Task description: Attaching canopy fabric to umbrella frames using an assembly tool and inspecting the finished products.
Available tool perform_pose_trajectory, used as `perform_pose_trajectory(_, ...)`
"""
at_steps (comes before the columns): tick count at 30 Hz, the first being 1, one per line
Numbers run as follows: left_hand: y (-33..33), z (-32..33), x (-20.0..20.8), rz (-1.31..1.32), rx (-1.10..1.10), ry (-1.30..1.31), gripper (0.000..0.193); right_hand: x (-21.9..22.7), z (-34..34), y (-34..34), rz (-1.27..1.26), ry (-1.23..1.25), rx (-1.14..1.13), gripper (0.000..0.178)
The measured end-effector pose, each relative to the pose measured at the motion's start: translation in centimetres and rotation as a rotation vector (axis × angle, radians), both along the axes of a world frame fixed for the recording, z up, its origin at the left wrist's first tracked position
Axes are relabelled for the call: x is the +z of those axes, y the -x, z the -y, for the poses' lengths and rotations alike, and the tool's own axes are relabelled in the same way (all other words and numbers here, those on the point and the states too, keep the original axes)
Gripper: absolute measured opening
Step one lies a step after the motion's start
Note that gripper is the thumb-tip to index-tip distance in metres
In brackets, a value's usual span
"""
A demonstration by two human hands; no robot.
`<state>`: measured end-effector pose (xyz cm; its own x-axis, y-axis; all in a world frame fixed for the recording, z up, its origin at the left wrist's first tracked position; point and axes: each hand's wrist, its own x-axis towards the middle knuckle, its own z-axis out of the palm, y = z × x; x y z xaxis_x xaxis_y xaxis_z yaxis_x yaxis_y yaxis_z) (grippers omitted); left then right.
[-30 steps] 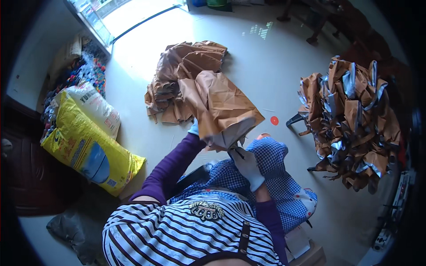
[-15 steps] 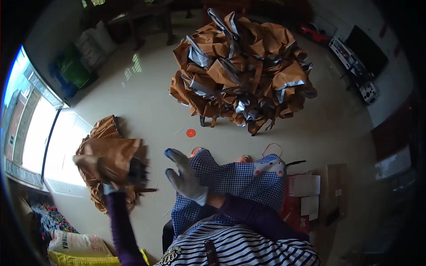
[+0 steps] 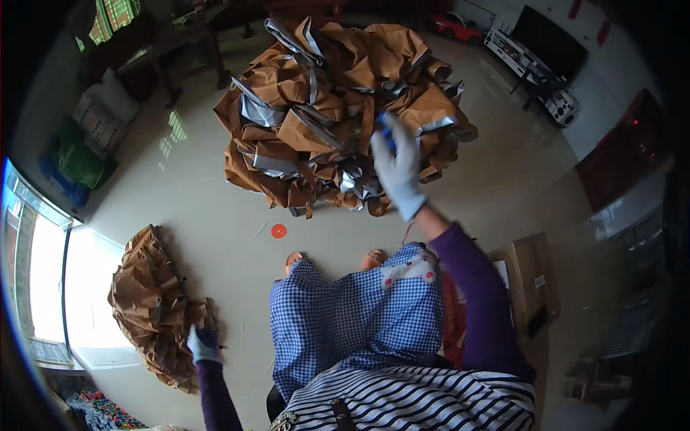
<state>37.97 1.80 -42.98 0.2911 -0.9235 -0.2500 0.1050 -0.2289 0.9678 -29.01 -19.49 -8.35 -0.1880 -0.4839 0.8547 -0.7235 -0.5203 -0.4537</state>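
Note:
A large heap of crumpled brown paper-like bags (image 3: 323,129) with silvery inner faces stands ahead of me, raised off the floor. My right hand (image 3: 399,169), in a white glove with blue fingertips, reaches over the heap's right front part. Its fingers are slightly bent and apart, with nothing seen in them; they are a little blurred. On the floor to my left lies a smaller pile of flattened brown bags (image 3: 147,309). My left hand (image 3: 203,345), gloved alike, is at that pile's near right edge. Its dark fingertips lie against the brown material, and their grip is hidden.
A blue checked apron (image 3: 352,309) covers my lap. An orange-red disc (image 3: 279,230) and thin pale strips lie on the floor. To my right stands a cardboard box (image 3: 535,280). A red toy car (image 3: 456,27) and a white stand (image 3: 532,75) are farther off.
The brown bag that my left hand held up now lies on the left pile, the hand lower beside it. My right hand has gone from above my lap to the big heap. The view has shifted.

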Motion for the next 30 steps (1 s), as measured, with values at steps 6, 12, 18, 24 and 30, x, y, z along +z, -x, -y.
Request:
perform_pose_trajectory(6,13.3,0.2,5.3,-0.427,0.368,-0.367,0.026,10.5,6.4,1.3,-0.294,-0.053,-0.081,0.03)
perform_pose_trajectory(12,18.5,0.8,12.1,-0.245,0.203,-0.288,0.031,12.2,12.1,-8.8,-0.625,-0.246,-0.062,0.04)
perform_pose_trajectory(18,19.9,-0.4,13.7,-0.255,0.068,-0.329,0.029,12.5,14.2,-10.2,-0.81,-0.642,0.0,0.043)
perform_pose_trajectory(24,18.7,-0.2,14.0,-0.21,0.084,-0.246,0.028,24.9,11.7,-2.5,-0.092,-0.052,0.024,0.027)
perform_pose_trajectory(30,27.5,3.7,26.7,-0.197,0.074,0.363,0.058,32.1,5.6,-2.0,0.063,0.424,0.2,0.022)
